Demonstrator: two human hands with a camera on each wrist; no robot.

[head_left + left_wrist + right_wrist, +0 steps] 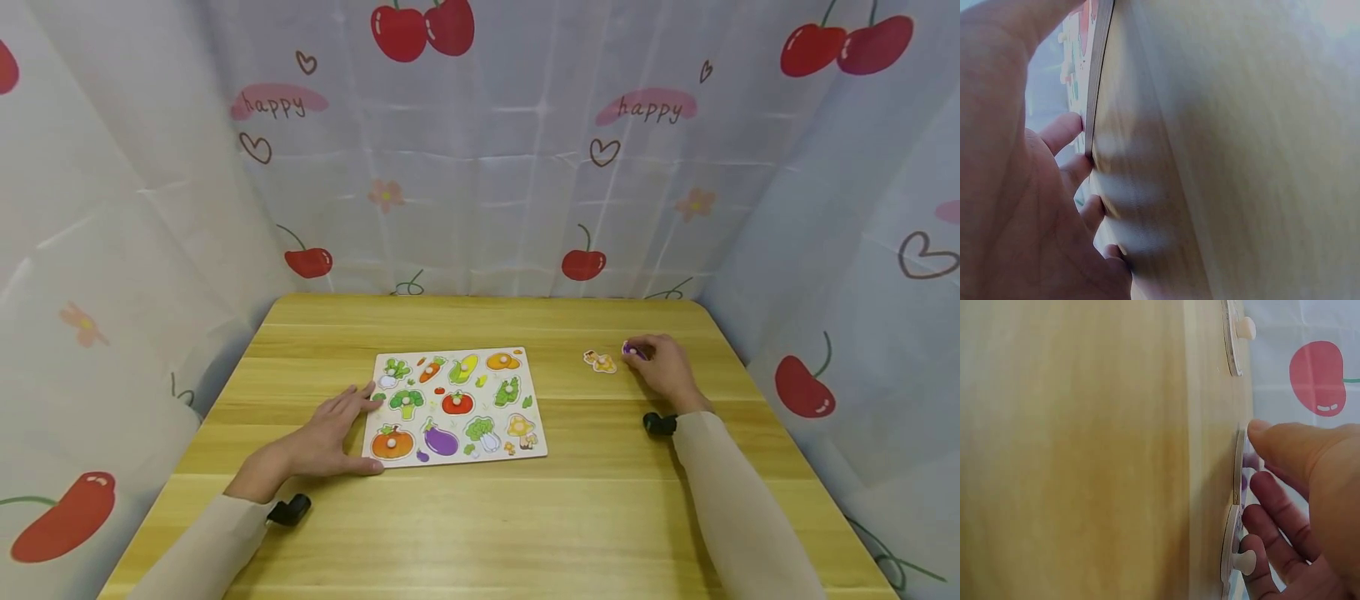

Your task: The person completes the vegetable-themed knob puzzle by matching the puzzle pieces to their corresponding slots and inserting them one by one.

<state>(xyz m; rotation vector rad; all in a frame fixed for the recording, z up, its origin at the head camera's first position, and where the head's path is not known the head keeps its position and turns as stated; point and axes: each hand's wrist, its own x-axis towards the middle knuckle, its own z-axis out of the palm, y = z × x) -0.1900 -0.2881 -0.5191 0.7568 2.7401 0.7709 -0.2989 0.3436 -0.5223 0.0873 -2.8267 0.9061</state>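
- The left hand (333, 433) lay flat on the table (480, 517), its fingers spread and straight, with the fingertips touching the left edge of the puzzle board (454, 405).
- In the left wrist view the board's thin edge (1096, 81) stood just against those fingers (1063, 131); nothing was gripped, the hand only pressed or steadied it.
- The right hand (663, 367) was well apart from the board, on its far right side, with the fingers bent over a small purple piece (632, 350).
- From the right wrist view the thumb (1285, 447) and fingers seemed to close around the purple piece (1242, 481), near its knob, so it looked like a pinch, but the contact itself was partly hidden.
- A second loose piece, yellow and orange (601, 361), lay just left of the right hand, touching nothing.
- Another white knob (1245, 561) showed beside the fingers in that view; which piece it belonged to could not be told.
- The pieces were thin flat cut-outs, probably of wood: light, stiff, not fragile, and lying so low on the table that the edge would be hard to catch.
- The best place to hold one appeared to be the small round knob, taken between thumb and forefinger.
- The board itself looked light and could slide on the smooth table, so a steadying hand at its edge made sense.
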